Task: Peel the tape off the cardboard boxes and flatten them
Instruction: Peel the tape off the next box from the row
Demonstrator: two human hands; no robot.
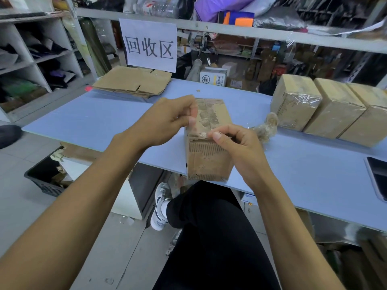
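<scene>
You have a white sign with three black characters hanging from the rail past the blue table. A phone lies at the table's right edge. A black crate sits on the floor to your left, near your sneaker.

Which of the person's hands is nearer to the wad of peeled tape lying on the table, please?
The right hand is nearer: the wad of peeled tape lies just beyond it. The left hand is on the far side of the box, well away from the wad.
</scene>
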